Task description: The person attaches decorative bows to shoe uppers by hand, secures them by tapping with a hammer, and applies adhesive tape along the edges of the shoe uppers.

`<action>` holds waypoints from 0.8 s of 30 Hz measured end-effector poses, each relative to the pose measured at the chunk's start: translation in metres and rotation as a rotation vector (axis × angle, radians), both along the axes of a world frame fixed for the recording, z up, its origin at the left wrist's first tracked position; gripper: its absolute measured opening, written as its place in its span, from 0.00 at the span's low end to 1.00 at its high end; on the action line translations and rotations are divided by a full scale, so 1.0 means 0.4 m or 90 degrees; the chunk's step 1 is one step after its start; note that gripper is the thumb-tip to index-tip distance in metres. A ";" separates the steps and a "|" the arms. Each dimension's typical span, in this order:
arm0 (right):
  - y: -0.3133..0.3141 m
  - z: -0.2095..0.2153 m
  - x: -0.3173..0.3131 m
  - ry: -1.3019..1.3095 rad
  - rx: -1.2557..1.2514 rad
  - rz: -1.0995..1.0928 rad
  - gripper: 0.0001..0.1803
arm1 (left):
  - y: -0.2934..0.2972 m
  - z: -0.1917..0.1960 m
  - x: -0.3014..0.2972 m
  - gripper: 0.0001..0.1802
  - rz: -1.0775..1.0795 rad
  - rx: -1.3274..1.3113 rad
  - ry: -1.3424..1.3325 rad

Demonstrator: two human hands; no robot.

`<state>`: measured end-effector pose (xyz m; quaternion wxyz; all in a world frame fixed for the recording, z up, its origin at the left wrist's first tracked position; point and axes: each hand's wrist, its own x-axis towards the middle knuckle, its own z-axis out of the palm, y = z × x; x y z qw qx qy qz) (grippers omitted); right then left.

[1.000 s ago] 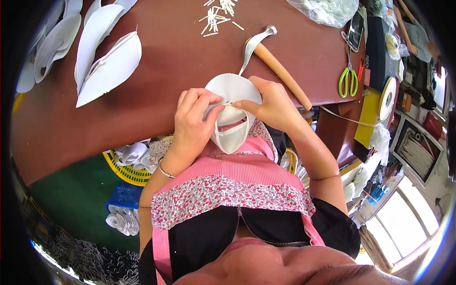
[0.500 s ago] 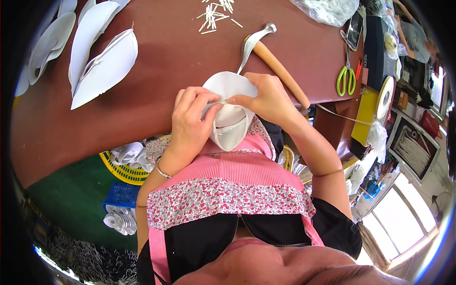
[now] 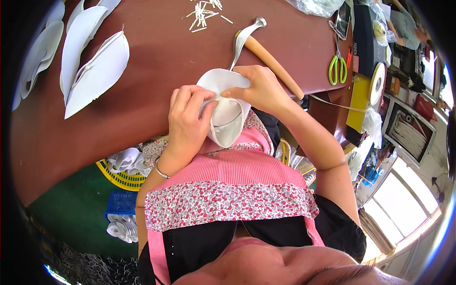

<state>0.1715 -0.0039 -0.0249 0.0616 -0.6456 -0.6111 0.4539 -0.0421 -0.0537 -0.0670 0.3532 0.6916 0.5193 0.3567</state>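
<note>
A white piece that looks like a shoe upper (image 3: 228,129) is held at the table's near edge, over my apron. Its rounded end is towards me; a thin raised rim runs around its opening. My left hand (image 3: 186,114) pinches it from the left, thumb and fingertips at the middle of the rim. From the right, my right hand (image 3: 259,88) grips its far flap, with the thumb pressed on top near the left fingertips. Anything small between the fingertips is hidden. Just beyond my right hand lies a hammer (image 3: 273,63) with a curved metal head and wooden handle.
White curved pieces (image 3: 97,71) lie on the brown table (image 3: 156,52) at left. Small white sticks (image 3: 203,16) are scattered at the far side. Green-handled scissors (image 3: 337,70), a phone (image 3: 342,21) and a tape roll (image 3: 377,83) are at right. A yellow basket (image 3: 121,179) stands below left.
The table and its things have shifted slightly left in the picture. Both hands keep hold of the white upper, with only slight movement of the fingers.
</note>
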 end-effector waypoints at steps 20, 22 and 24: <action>-0.020 0.032 0.046 0.085 0.030 -0.091 0.21 | -0.014 -0.006 0.001 0.11 -0.005 0.026 0.014; -0.042 0.019 0.086 0.145 0.200 -0.164 0.21 | -0.030 0.007 0.003 0.13 -0.014 0.057 0.044; -0.036 0.008 0.124 -0.304 0.631 -0.017 0.23 | -0.053 0.022 0.004 0.16 -0.026 0.088 0.078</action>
